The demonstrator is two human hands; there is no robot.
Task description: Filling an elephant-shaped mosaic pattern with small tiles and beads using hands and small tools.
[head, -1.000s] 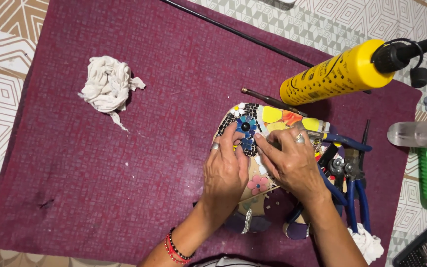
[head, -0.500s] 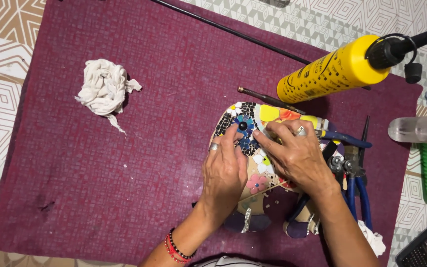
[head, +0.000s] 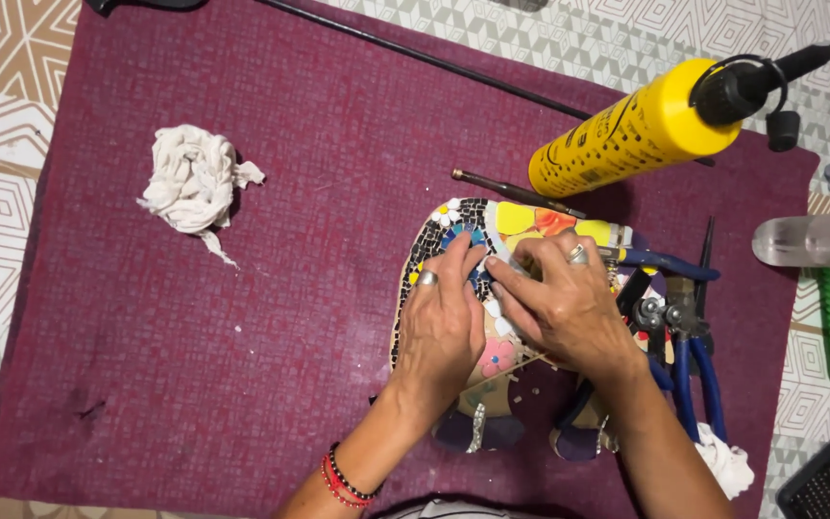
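Mosaic piece (head: 521, 223) half hidden under left hand (head: 442, 322) and right hand (head: 561, 303), fingertips pressed together, grip unclear

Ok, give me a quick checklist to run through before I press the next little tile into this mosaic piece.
1. Mosaic piece lying flat on the maroon mat: ok.
2. Both hands on the work: left hand and right hand rest on the mosaic, fingertips meeting near the blue flower: ok.
3. Tile actually held between the fingertips: cannot tell, the fingers cover it.
4. Yellow glue tube within reach, lying just above the mosaic, cap off: ok.
5. Blue-handled pliers close at the right: ok.
6. White rag for wiping: ok, though it lies well off to the left.
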